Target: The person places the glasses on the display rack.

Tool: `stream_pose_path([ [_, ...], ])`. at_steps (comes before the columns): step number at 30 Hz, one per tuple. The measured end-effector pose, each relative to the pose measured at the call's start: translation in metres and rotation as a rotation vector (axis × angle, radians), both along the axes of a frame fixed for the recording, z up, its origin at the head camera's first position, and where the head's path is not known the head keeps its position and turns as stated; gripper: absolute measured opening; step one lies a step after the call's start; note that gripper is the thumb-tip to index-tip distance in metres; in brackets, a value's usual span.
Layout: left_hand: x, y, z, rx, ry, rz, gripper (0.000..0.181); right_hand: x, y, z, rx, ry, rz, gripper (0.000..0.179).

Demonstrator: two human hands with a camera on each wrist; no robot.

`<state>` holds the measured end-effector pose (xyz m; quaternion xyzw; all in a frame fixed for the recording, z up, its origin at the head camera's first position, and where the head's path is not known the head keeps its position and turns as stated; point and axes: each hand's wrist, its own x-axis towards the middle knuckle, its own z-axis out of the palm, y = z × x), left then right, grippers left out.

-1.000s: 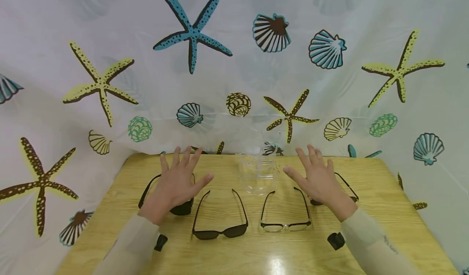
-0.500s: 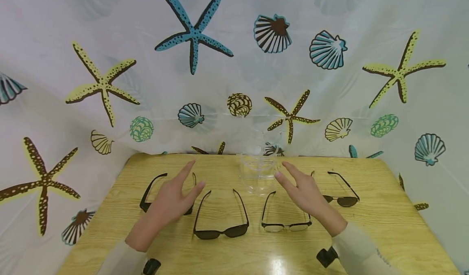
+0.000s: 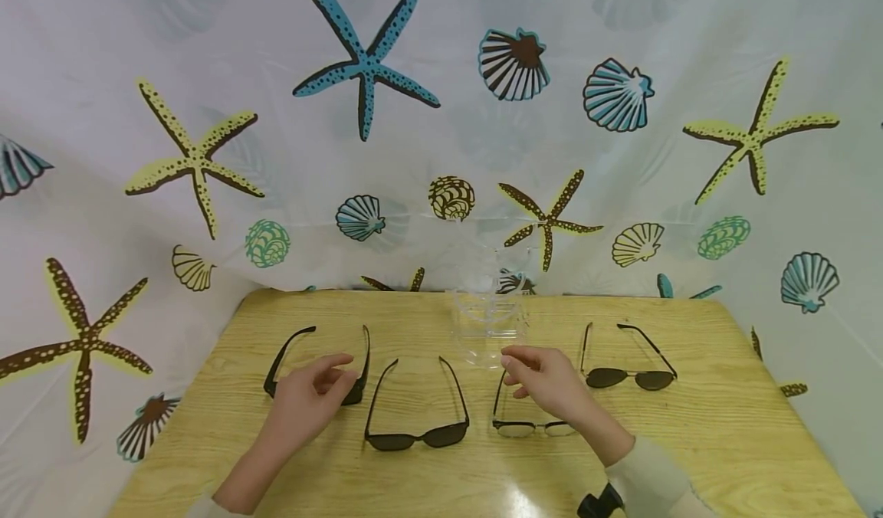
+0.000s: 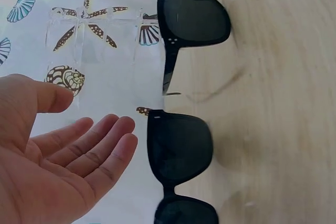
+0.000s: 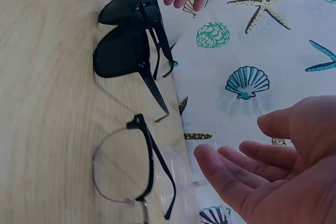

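Note:
Both hands hover over a row of eyewear, fingers loosely bent, holding nothing. My left hand (image 3: 306, 403) overlaps the far-left black sunglasses (image 3: 355, 394) in the head view. In the left wrist view, thumb and fingers of the left hand (image 4: 79, 166) are apart, with dark lenses beside them. My right hand (image 3: 548, 380) is above the clear-lens glasses (image 3: 516, 429), partly covering them. A second pair of black sunglasses (image 3: 444, 434) lies between the hands, temples unfolded and pointing away. Thin-framed dark sunglasses (image 3: 654, 381) lie right of the right hand.
A transparent stand (image 3: 486, 330) with tiers rises at the back middle of the wooden table (image 3: 724, 426). Behind and at both sides hangs a white cloth (image 3: 441, 150) printed with starfish and shells. A black wrist device (image 3: 599, 501) shows by the right sleeve.
Both hands have drawn back toward the body, and their spread fingers have relaxed into a loose bend. The right hand has also moved left, uncovering the thin-framed sunglasses. The eyewear stays put.

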<state>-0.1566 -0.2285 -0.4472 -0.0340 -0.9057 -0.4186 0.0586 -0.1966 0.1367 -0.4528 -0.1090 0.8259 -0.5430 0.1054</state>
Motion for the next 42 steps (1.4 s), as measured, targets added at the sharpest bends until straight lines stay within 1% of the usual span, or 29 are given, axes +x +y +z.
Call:
stream_pose_path([
  [6,0.008,-0.007,-0.009,0.055,-0.167,-0.007,0.041,0.004,-0.007,-0.007,-0.104,-0.061,0.092,0.042],
  [8,0.010,-0.007,-0.012,0.078,-0.206,-0.010,0.041,0.006,-0.010,-0.009,-0.119,-0.086,0.108,0.041],
  [10,0.012,-0.007,-0.016,0.096,-0.227,-0.013,0.042,0.007,-0.013,-0.010,-0.129,-0.112,0.124,0.041],
  [14,0.015,-0.006,-0.022,0.113,-0.242,-0.017,0.041,0.008,-0.020,-0.014,-0.138,-0.143,0.148,0.041],
  [20,0.019,-0.005,-0.030,0.140,-0.267,-0.034,0.042,0.010,-0.028,-0.019,-0.135,-0.146,0.185,0.041],
  [23,0.020,-0.005,-0.034,0.135,-0.262,-0.036,0.041,0.012,-0.032,-0.020,-0.137,-0.156,0.195,0.041],
  [27,0.021,-0.003,-0.036,0.135,-0.250,-0.039,0.041,0.016,-0.036,-0.021,-0.131,-0.169,0.191,0.041],
  [34,0.023,-0.001,-0.038,0.168,-0.248,-0.088,0.046,0.018,-0.040,-0.024,-0.133,-0.188,0.185,0.041],
  [37,0.023,-0.001,-0.040,0.183,-0.256,-0.104,0.048,0.019,-0.042,-0.026,-0.142,-0.191,0.187,0.041],
  [42,0.023,0.000,-0.044,0.227,-0.288,-0.117,0.050,0.021,-0.042,-0.030,-0.142,-0.189,0.184,0.042],
])
